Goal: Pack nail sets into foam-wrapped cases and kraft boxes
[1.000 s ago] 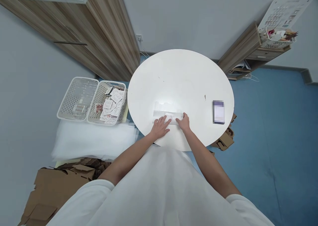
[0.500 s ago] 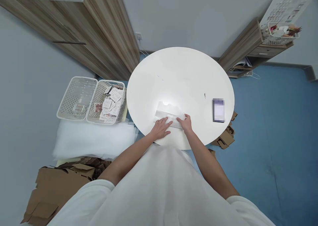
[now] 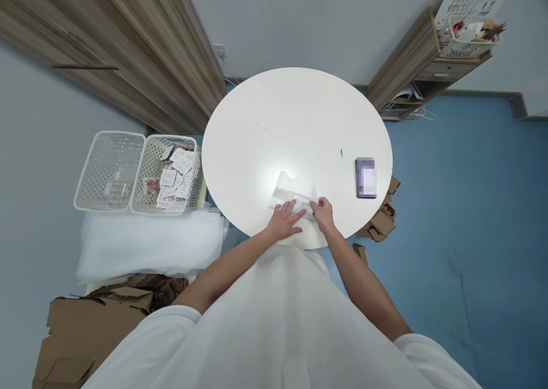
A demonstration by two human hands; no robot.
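Observation:
A folded white sheet of thin wrapping material lies on the near part of the round white table. My left hand rests flat on its near left edge with the fingers spread. My right hand pinches the sheet's right end between thumb and fingers. A small purple and white box lies on the table to the right, apart from both hands.
Two white mesh baskets stand left of the table, one holding several small packets. A stack of white foam sheets lies below them. Flattened cardboard lies at lower left, cardboard scraps under the table's right edge. Wooden cabinets stand behind.
The white sheet has been turned and gathered into a narrower, more folded shape. Both hands stayed on it and came closer together. The view has shifted slightly to the right and down.

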